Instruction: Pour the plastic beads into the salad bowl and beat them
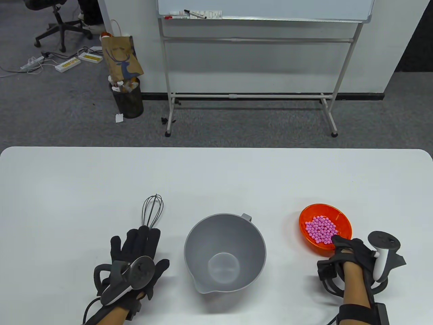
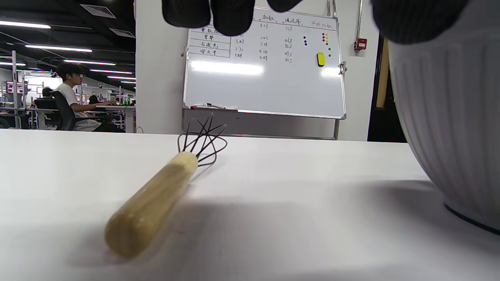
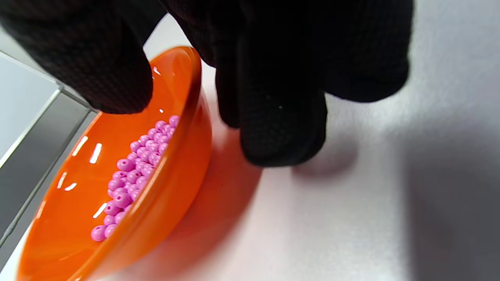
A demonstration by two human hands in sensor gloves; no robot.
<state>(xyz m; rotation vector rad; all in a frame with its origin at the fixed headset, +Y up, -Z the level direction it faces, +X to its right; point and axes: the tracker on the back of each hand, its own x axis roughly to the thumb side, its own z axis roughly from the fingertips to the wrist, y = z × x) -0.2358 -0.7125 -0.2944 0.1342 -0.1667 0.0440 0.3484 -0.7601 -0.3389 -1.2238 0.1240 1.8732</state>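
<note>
**Clerk A:** Item one, salad bowl point(image 1: 225, 252): grey, holds nothing, table centre. Item two, orange dish point(image 1: 325, 228): at its 3 o'clock, holding the pink beads point(image 1: 320, 230).

**Clerk B:** And the hands?

**Clerk A:** Right hand point(image 1: 350, 252): nearer hand, at the dish's 5 o'clock; thumb over the rim, fingers point(image 3: 281, 128) outside the wall, grip apparently closing, not yet firm. Left hand point(image 1: 138, 252): fingers straight, holding nothing, above the whisk point(image 1: 153, 210), whose long axis runs 12 to 6.
</note>
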